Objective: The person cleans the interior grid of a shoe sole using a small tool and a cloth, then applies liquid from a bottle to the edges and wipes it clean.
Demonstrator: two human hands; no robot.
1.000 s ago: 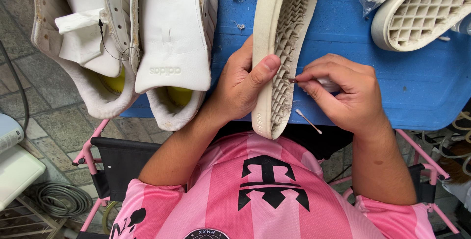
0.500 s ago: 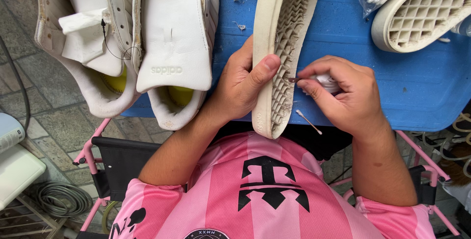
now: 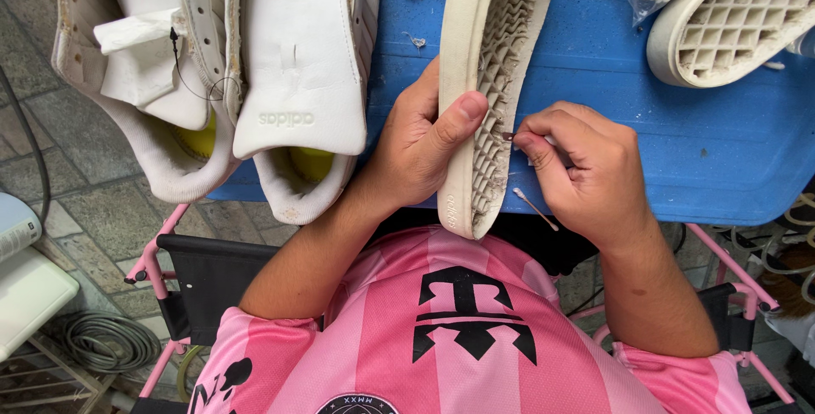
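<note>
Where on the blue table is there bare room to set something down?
Bare blue table lies right of the right hand, below the waffle-soled shoe. A narrower strip runs between the white sneakers and the held shoe, dotted with scraps. The left edge is crowded.

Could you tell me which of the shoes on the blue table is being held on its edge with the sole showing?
The cream-soled shoe gripped by the left hand; the white pair at left lies untouched.

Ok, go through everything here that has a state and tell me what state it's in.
Held shoe: on its side, sole grooves dirty.
Left hand: gripping the held shoe.
Right hand: pinching a cotton swab at the sole.
White sneaker pair: lying on the blue table.
Waffle-sole shoe: sole facing up.
</note>
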